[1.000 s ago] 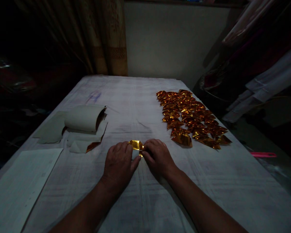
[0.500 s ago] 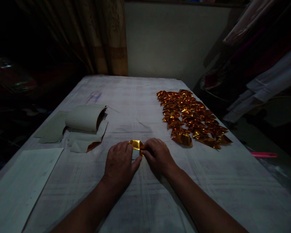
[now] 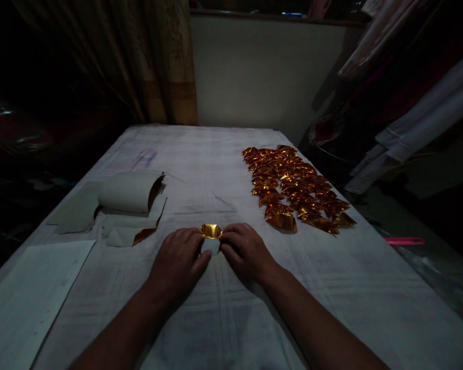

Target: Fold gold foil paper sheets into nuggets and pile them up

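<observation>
Between my hands, at the middle of the cloth-covered table (image 3: 200, 308), is a partly folded piece of gold foil paper (image 3: 211, 231), shiny gold at the back and pale on the side nearest me. My left hand (image 3: 179, 254) pinches its left end, thumb in front. At the right end, my right hand (image 3: 245, 249) grips it with thumb and fingers together. Folded gold foil pieces (image 3: 281, 221) lie in rows to the right, beyond my right hand. Pale-backed foil sheets (image 3: 129, 192), some curled into a roll, rest to the left.
A flat white sheet of paper (image 3: 38, 288) lies at the table's near left. Past the right edge, a pink handle (image 3: 405, 240) sits lower down. Clothes (image 3: 420, 118) hang at the right; a curtain (image 3: 170, 67) and a wall (image 3: 262, 77) stand behind the table.
My thumbs have shifted apart, and the foil paper between my hands now shows a wider gold hollow with a pale front flap. The whole view has shifted slightly.
</observation>
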Motion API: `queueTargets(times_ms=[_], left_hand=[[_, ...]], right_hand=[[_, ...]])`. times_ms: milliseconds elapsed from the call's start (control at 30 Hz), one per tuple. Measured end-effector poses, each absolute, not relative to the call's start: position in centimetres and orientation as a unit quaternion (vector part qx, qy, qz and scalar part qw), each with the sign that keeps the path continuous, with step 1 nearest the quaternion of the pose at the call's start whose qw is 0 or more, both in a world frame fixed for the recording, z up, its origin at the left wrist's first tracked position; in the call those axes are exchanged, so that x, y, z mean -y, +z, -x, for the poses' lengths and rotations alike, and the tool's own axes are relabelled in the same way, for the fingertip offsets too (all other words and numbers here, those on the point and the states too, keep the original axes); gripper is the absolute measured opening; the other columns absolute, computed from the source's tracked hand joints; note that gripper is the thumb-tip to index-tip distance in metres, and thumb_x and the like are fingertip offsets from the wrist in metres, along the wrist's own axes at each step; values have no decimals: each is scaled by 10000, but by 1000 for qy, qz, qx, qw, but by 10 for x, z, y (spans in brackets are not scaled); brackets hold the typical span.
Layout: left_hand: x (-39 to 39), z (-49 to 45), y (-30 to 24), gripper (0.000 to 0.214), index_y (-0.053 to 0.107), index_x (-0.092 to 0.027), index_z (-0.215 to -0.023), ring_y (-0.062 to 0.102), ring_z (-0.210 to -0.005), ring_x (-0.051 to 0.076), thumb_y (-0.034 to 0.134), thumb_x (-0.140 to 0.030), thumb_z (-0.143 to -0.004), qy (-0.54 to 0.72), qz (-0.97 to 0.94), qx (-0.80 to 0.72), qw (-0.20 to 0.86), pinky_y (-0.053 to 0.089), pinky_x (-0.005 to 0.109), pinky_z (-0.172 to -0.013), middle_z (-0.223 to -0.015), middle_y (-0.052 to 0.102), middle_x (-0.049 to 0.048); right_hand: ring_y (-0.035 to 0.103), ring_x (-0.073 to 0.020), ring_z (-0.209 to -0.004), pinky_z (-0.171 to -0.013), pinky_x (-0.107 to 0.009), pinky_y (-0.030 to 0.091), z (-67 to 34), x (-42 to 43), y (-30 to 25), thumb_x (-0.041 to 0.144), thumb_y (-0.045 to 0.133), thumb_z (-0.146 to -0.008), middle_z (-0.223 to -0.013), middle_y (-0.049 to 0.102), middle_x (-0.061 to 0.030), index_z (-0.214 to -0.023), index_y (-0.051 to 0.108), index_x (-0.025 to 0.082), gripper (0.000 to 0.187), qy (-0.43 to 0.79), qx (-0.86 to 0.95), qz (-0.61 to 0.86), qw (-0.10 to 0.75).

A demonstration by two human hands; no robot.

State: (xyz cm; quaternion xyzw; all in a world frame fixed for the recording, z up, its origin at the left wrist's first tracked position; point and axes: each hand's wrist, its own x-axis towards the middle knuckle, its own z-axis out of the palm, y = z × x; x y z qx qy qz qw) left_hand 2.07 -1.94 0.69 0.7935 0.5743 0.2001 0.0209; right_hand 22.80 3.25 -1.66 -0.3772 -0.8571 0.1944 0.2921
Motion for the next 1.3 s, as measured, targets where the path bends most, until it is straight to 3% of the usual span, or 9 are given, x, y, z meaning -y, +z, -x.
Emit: queueTargets(times_ms=[200, 433, 600, 700, 833, 967, 1300], left_hand=[[14, 15, 7, 365, 642, -263, -1307, 623, -1160, 232, 536, -222, -960, 208, -843, -486, 101, 527, 427, -989, -1283, 680, 70], [11, 13, 7, 278, 706, -246, -1203, 637, -1085, 238, 556, -236, -969, 216, -841, -486, 97, 555, 425, -930, -1196, 692, 92], [10, 14, 11, 290, 698, -264, -1219, 637, -1094, 229, 581, -238, -955, 207, -842, -485, 114, 556, 416, -934, -1203, 690, 75], [10, 15, 13, 328, 684, -277, -1248, 643, -1104, 224, 598, -223, -936, 205, -844, -481, 115, 559, 402, -936, -1214, 696, 64], [10, 11, 15, 317, 688, -275, -1235, 666, -1057, 213, 585, -199, -946, 211, -842, -487, 99, 572, 382, -909, -1172, 722, 58], [10, 6, 15, 268, 703, -250, -1190, 680, -1022, 216, 566, -198, -966, 205, -843, -491, 81, 582, 372, -881, -1128, 738, 69], [8, 10, 7, 289, 703, -203, -1175, 674, -1023, 220, 482, -151, -996, 206, -844, -492, 56, 579, 374, -882, -1143, 731, 78]], right_hand=[[615, -252, -1058, -907, -426, 483, -233, -27, -12, 155, 654, -877, -1184, 696, -98, -1149, 679, 219, 281, 155, 893, 343, 248], [621, -255, -1017, -876, -406, 481, -224, -28, -10, 207, 655, -918, -1131, 717, -89, -1234, 640, 227, 318, 132, 881, 394, 226], [634, -231, -923, -818, -367, 481, -223, -30, -15, 197, 622, -934, -1014, 739, -71, -1055, 684, 215, 137, 140, 865, 417, 243], [635, -222, -964, -835, -372, 476, -226, -31, -13, 192, 606, -949, -1131, 736, -53, -1022, 720, 259, 151, 127, 887, 374, 240], [625, -249, -1013, -841, -410, 483, -229, -32, -5, 218, 691, -895, -1252, 699, -57, -1161, 717, 311, 282, 119, 911, 336, 208], [613, -264, -1044, -873, -428, 484, -229, -31, 0, 242, 722, -865, -1270, 687, -51, -1163, 720, 302, 304, 115, 916, 341, 177], [626, -272, -1036, -854, -433, 496, -225, -29, -7, 215, 678, -879, -1219, 710, -70, -1110, 711, 238, 234, 110, 903, 359, 210]])
